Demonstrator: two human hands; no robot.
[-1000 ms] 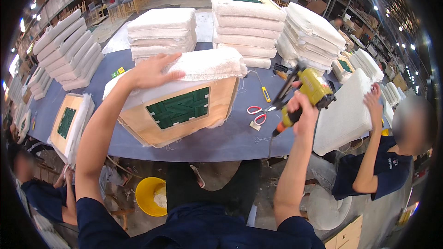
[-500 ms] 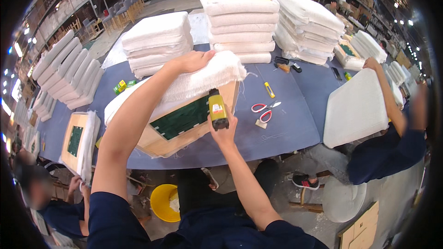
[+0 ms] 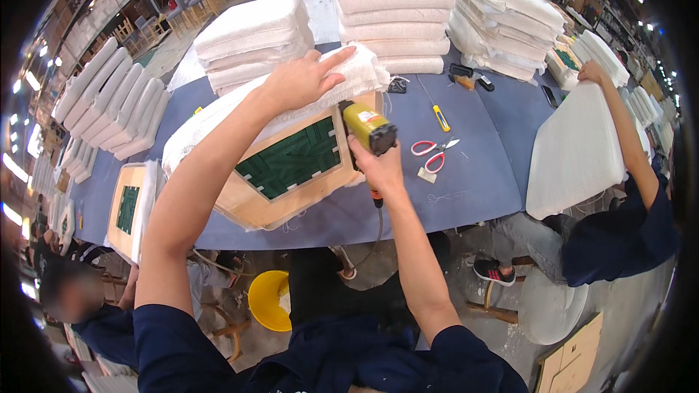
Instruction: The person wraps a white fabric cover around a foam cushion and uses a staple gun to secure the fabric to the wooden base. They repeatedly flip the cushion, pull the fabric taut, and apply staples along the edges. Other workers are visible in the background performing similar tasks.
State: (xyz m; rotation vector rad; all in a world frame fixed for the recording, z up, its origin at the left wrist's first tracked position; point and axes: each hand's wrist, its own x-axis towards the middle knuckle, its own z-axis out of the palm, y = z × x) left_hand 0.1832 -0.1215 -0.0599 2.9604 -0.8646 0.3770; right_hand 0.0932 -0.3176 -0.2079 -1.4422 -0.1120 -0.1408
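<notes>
A seat cushion with a wooden base (image 3: 229, 200), green webbing (image 3: 291, 156) in its centre and white fabric (image 3: 349, 76) along its far side is tilted up in front of me. My left hand (image 3: 302, 81) lies over its far edge on the fabric, fingers apart, with one finger stretched to the right. In my right hand (image 3: 380, 167) is a yellow and black staple gun (image 3: 370, 127), its nose by the right end of the wooden frame. A hose (image 3: 379, 222) hangs from its handle. Whether the nose touches the wood is hidden.
Red-handled scissors (image 3: 435, 154) and a yellow-handled screwdriver (image 3: 441, 118) lie right of the cushion on the blue-grey table (image 3: 473, 182). Stacks of white cushions (image 3: 397, 25) stand behind. Co-workers sit either side, the right one holding a cushion (image 3: 579, 149). A yellow bucket (image 3: 268, 302) is below.
The staple gun has turned, its rear end swinging right, and its hose has come into sight. My left hand's fingers have spread. The view has shifted slightly.
</notes>
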